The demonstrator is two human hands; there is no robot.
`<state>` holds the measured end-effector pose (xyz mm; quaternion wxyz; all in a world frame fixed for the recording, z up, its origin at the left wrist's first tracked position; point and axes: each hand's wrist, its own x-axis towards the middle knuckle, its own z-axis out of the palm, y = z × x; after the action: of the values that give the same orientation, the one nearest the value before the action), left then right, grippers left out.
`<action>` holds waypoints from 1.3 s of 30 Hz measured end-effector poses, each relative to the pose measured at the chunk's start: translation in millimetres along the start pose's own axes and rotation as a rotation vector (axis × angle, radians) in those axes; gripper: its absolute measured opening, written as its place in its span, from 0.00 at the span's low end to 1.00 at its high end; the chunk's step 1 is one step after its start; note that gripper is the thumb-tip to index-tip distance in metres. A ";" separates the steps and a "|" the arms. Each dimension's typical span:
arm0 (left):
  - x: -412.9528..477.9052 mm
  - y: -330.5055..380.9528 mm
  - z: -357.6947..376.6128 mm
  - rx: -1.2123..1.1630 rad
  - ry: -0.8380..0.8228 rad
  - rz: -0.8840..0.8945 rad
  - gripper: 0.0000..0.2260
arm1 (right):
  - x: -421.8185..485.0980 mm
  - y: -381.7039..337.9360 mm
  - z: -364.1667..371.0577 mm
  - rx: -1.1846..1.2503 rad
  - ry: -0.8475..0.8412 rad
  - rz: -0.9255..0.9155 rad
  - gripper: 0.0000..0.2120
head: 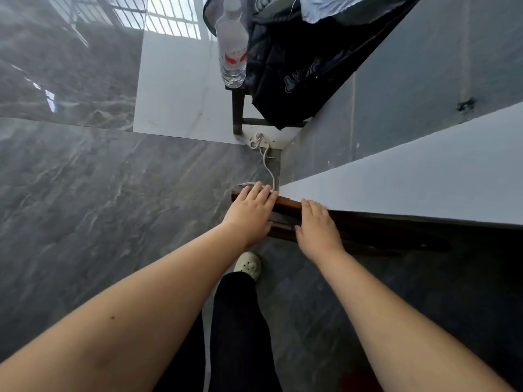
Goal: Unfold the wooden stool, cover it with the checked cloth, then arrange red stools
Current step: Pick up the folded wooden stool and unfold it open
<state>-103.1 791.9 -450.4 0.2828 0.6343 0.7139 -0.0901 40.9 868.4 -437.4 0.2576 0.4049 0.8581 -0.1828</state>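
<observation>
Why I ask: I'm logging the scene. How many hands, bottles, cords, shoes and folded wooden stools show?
Hands: 2, the left hand and the right hand
Bottle: 1
Cord: 1
Shoe: 1
Folded wooden stool: 1
Total: 6

The stool [285,206] stands against the wall [424,171], with the left hand [250,213] and right hand [318,227] on it. Beyond the stool a cord [266,159] lies on the floor [113,193], then a chair [237,108] bearing a bottle [232,43] and bag [297,66].
</observation>
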 end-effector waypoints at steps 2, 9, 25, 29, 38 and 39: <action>-0.1 1.0 5.7 -0.017 0.016 -0.007 0.29 | 2.6 1.0 4.6 -0.018 0.047 0.007 0.26; -35.8 11.0 29.0 -0.024 -0.006 -0.013 0.30 | -20.4 -5.3 31.2 -0.030 0.098 0.067 0.23; -88.7 21.5 75.2 0.116 -0.061 0.036 0.35 | -43.2 32.9 56.0 -0.058 -0.220 0.154 0.16; -89.5 18.8 68.9 0.119 -0.119 0.059 0.34 | -43.0 28.7 48.6 -0.042 -0.306 0.195 0.13; -147.2 6.0 90.4 0.031 -0.184 0.161 0.31 | -101.0 2.3 88.6 0.024 -0.458 0.283 0.11; -159.4 3.7 99.2 0.041 -0.190 0.186 0.32 | -113.0 -4.2 99.7 0.033 -0.460 0.283 0.12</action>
<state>-65.2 608.0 -448.7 0.3432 0.6921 0.6198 -0.1379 127.8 745.9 -450.0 0.4621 0.4727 0.7087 -0.2463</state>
